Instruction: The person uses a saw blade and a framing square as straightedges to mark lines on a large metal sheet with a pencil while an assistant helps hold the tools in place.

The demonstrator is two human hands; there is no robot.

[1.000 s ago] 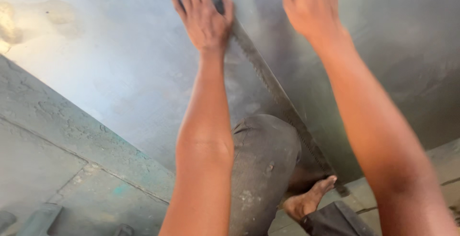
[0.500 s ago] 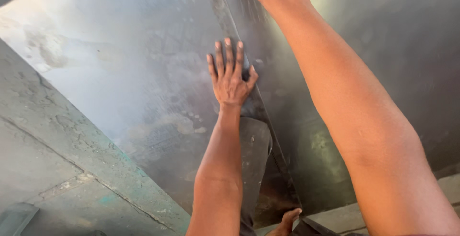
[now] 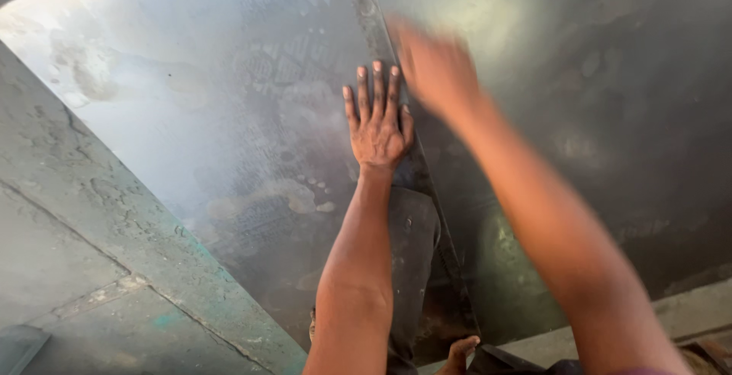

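Foot: nearest to me, at the bottom edge, I see bare toes (image 3: 461, 348) on the pale floor strip (image 3: 690, 310) that runs off to the right.
Knee: just beyond the toes, a bent leg in dark grey cloth (image 3: 412, 245) lies under my left forearm.
Floor, left: I see worn grey concrete (image 3: 84, 222) with cracks and a greenish smear, running along the sheet's left edge.
Sheet: a large dull metal sheet (image 3: 213, 116) fills the middle and far part of the view, mottled with stains and faint tread marks.
Strip: a dark narrow band (image 3: 374, 20) runs from near to far along the middle of the sheet.
Left hand: my left hand (image 3: 376, 120) lies flat on the sheet, fingers spread and straight, grasping nothing, its right edge just beside the band.
Right hand: my right hand (image 3: 435, 66) is farther out, over the band; it is too blurred to tell whether it is released or clenched.
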